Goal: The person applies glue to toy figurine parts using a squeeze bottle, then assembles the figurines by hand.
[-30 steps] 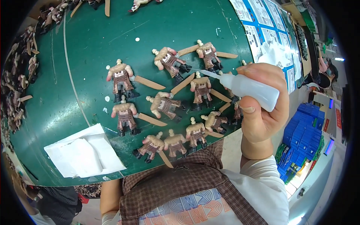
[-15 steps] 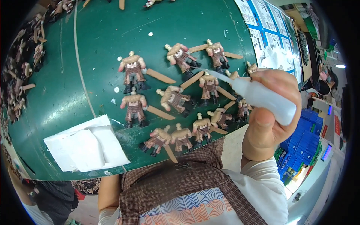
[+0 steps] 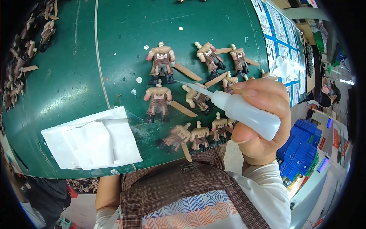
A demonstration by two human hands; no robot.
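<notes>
Glue bottle (image 3: 246, 112) sits tight in the right hand (image 3: 263, 118), its tip over one toy (image 3: 158, 100). No wet glue shows on the toys, so I think most are left. Left hand is out of view.

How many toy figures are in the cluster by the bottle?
9 toy figures clear: three at the back, three in the middle, three at the near edge. A tenth partly shows above the right hand; it may hide more.

Light: bright, even, from overhead
Glare: soft sheen on the green counter (image 3: 76, 87)
Edges: strong fisheye bending, dark corners
Focus: mostly sharp
</notes>
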